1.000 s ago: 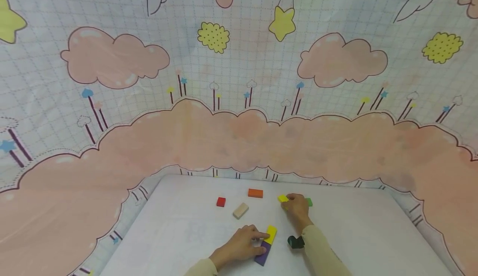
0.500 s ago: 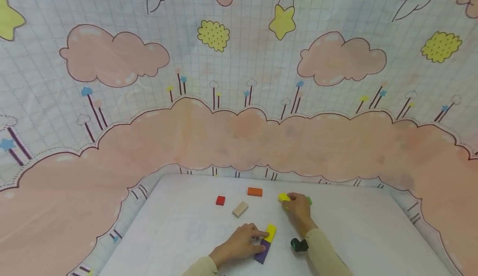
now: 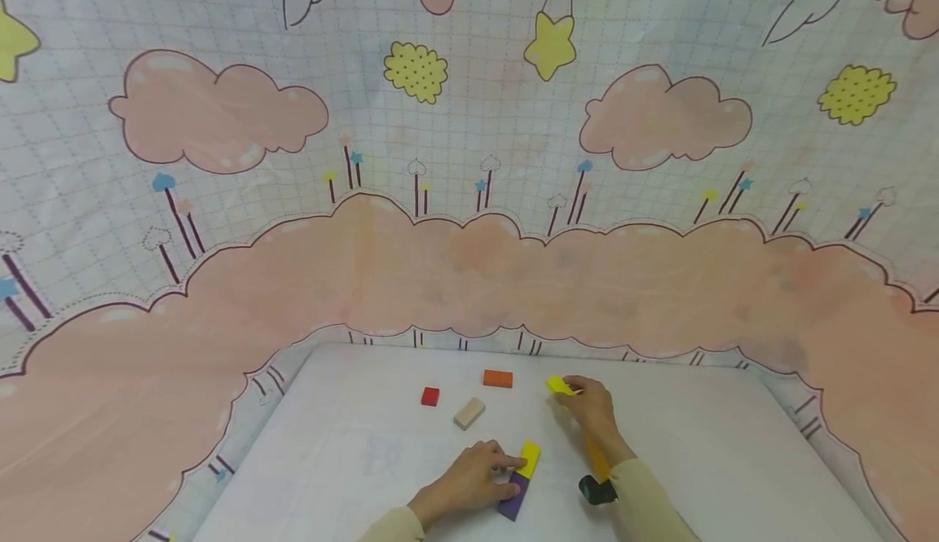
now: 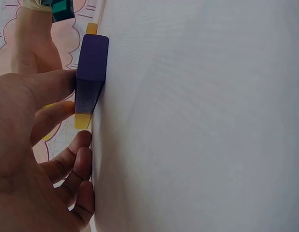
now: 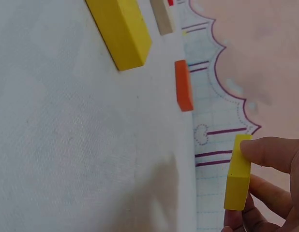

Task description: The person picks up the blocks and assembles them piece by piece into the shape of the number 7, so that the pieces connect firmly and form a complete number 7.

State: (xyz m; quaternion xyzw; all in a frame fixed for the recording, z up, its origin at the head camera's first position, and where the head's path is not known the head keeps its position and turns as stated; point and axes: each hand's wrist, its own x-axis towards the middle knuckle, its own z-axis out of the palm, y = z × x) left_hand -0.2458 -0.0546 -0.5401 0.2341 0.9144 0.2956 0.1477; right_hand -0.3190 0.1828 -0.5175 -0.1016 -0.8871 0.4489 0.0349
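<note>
Pinching a yellow block (image 5: 238, 171) above the bench (image 3: 352, 444) in the right hand (image 3: 592, 407). Touching a second yellow block (image 3: 530, 452) and a purple block (image 3: 513, 503), end to end on the bench, with index finger and thumb of the relaxed left hand (image 3: 469, 475).

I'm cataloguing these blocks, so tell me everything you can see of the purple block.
The purple block is a plain oblong with flat faces and slightly softened corners; it looks smooth and could be painted wood, though that is uncertain. It lies on the white table, lined up end to end with a yellow block on its far side. The left hand rests its thumb on it.
</note>
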